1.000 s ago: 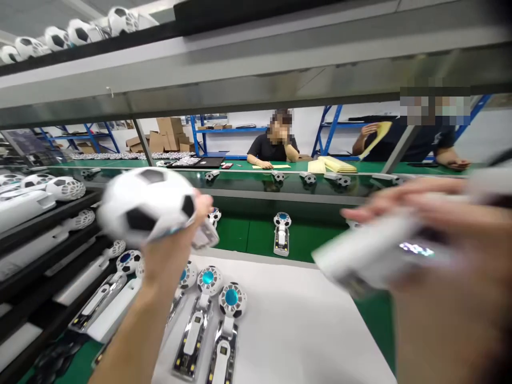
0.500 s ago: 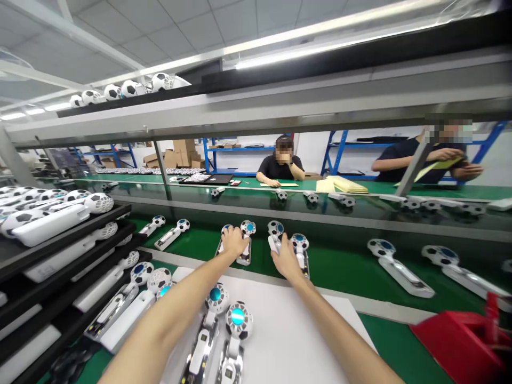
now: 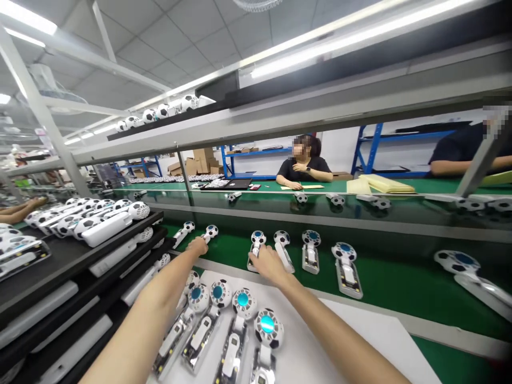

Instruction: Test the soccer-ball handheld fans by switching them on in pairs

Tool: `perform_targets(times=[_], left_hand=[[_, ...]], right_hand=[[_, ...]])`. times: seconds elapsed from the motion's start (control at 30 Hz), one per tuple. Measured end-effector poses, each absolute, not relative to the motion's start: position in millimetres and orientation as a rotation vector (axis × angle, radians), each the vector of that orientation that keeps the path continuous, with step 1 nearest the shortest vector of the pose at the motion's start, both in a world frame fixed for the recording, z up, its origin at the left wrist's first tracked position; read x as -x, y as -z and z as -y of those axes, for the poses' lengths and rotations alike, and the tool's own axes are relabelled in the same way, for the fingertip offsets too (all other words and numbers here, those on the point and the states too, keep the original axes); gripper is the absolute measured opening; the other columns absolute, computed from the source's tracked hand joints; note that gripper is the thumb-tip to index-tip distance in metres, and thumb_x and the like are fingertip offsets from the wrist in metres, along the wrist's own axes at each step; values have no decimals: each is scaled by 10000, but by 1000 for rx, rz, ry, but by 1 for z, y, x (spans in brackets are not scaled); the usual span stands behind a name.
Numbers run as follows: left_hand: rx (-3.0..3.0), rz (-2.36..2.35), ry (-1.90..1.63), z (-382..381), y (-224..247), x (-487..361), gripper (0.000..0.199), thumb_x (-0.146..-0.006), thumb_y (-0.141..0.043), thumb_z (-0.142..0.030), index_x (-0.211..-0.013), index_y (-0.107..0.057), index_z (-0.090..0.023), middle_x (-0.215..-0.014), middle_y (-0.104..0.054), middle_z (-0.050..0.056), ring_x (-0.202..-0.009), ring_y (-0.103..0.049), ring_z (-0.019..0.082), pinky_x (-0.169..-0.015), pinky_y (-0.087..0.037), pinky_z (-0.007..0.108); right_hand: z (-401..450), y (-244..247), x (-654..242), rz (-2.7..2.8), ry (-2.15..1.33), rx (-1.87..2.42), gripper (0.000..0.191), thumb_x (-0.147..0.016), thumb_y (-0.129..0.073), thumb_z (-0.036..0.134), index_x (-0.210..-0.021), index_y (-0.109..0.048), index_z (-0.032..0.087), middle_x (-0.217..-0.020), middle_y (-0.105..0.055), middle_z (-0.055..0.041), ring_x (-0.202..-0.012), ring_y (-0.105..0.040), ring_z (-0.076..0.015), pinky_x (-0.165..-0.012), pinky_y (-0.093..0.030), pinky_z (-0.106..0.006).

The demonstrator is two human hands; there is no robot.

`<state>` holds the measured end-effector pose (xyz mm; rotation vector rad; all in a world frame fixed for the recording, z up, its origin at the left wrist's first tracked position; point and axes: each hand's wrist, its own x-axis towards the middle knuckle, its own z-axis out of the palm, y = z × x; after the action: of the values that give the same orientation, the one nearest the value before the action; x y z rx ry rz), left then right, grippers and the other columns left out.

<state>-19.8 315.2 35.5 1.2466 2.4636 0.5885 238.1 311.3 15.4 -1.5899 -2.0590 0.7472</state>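
My left hand (image 3: 197,246) is closed around the handle of a handheld fan (image 3: 211,231) with a soccer-ball head, on the green belt. My right hand (image 3: 269,262) grips the body of another fan (image 3: 258,238) with thumb and fingers; the palm hides part of it. Just right of that hand lie a white-backed fan (image 3: 282,238) and two with blue centres, the nearer fan (image 3: 311,238) and the farther fan (image 3: 344,252). Below my arms, several fans, one with a lit cyan centre (image 3: 267,324), rest on a white sheet (image 3: 320,341).
Stacked black trays (image 3: 148,223) of fans stand at left. A metal rail (image 3: 304,109) crosses overhead, carrying more fans. Beyond the belt, a seated person (image 3: 306,162) leans at a green table beside yellow sheets (image 3: 386,184); another person is at far right.
The view has swung left. My left hand has gone left along the belt to a separate fan. My right hand has shifted left to the fan the left hand was touching.
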Motion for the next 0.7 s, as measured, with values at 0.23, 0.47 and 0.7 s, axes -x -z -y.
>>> perform_targets(times=[0.23,0.47,0.7], left_hand=[[-972,-1791,-890,-303,-50,8,258,-951,-598,-364,-1043,-615,-124,-893,-626,28,-709,-604,118,-624,-531,258],[-847,-817,-1092,-267,-90,-39,469,-996,-355,-443,-1112,-586,-52,-720,-457,3,-461,-354,40,-331,-253,133],[-845,-257,-1057,-222,-117,-112,468,-974,-327,-382,-1136,-595,-34,-684,-430,3,-387,-326,43,-257,-201,131]], right_hand=[[-342,-20,-207,1511,-1409,1481,336,-960,-621,340,-1231,-577,146,-1210,-589,-101,-1019,-616,-222,-854,-549,-409],[-317,-51,-309,1168,-1934,550,302,-966,-383,383,-1067,-546,150,-757,-473,7,-472,-335,-47,-351,-297,-100],[-264,-94,-368,1128,-2077,20,435,-956,-338,470,-1279,-515,237,-618,-430,54,-328,-180,-55,-235,-172,-123]])
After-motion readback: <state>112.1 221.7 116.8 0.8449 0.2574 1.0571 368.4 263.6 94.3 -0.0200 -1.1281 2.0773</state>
